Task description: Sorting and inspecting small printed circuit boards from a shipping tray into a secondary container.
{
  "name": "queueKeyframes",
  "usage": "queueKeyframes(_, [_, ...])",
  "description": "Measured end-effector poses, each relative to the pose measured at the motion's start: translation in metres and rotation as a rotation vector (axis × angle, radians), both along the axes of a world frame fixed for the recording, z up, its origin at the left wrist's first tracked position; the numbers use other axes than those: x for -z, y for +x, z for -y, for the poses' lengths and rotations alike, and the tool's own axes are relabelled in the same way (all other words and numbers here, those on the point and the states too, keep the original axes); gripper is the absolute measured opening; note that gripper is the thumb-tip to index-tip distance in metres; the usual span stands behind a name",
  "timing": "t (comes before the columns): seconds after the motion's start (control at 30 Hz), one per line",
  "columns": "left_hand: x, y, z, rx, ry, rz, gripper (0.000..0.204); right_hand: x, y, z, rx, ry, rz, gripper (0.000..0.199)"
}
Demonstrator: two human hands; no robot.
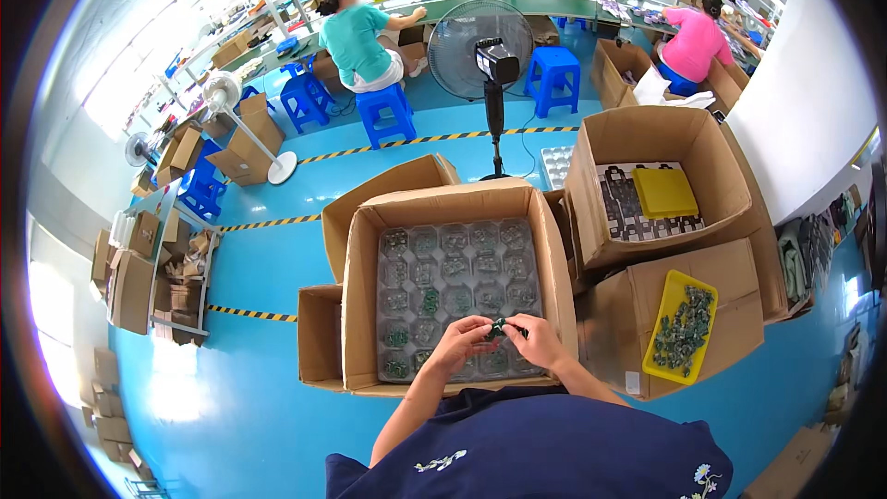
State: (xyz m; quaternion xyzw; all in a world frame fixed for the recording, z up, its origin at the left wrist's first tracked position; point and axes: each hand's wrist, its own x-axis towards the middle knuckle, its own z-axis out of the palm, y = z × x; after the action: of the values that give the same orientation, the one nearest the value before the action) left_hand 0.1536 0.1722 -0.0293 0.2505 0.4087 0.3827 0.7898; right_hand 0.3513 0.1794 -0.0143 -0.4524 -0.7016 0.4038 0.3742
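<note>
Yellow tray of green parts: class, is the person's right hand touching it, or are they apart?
Apart. The head view shows it: bare surface of a cardboard box is visible between the right hand and the yellow tray.

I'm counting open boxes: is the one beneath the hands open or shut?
Open: no flaps cover the box, and the clear tray shows inside.

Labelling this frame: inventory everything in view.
Cartons: many, brown, centre, left, right
Pocketed trays: two visible, clear, centre
Parts tray: one, yellow, right
Flat item: one, yellow, right carton
Small parts: many, green, in trays and held
Fans: at least three, black, white, centre, left
Stools: several, blue, back, left
Co-workers: at least two, teal, pink tops, back
Long worktop: one, green, back
Shirt: one, navy, bottom
Left hand: one, bare, centre
Right hand: one, bare, centre
</note>
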Motion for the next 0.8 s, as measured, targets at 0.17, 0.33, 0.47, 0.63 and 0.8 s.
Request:
queueKeyframes(0.17, [0.000,-0.012,-0.005,0.163,-0.008,0.111,0.016,-0.005,-0.001,0.013,-0.027,-0.012,-0.057,0.014])
queueKeyframes(0.33, [-0.009,-0.016,-0.009,0.255,-0.054,0.170,0.014,-0.015,0.003,0.019,-0.105,-0.184,-0.147,0.016])
queueKeyframes(0.47, [-0.011,-0.014,-0.012,0.290,-0.039,0.170,0.015,-0.017,0.006,0.020,-0.103,-0.186,-0.199,0.015])
queueKeyframes(0.63, [-0.015,-0.011,-0.017,0.339,-0.024,0.146,0.016,-0.009,0.008,0.021,-0.096,-0.201,-0.219,0.014])
queueKeyframes(0.8, [-0.014,-0.009,-0.020,0.335,-0.033,0.159,0.017,-0.010,0.005,0.024,-0.044,-0.322,-0.266,0.016])
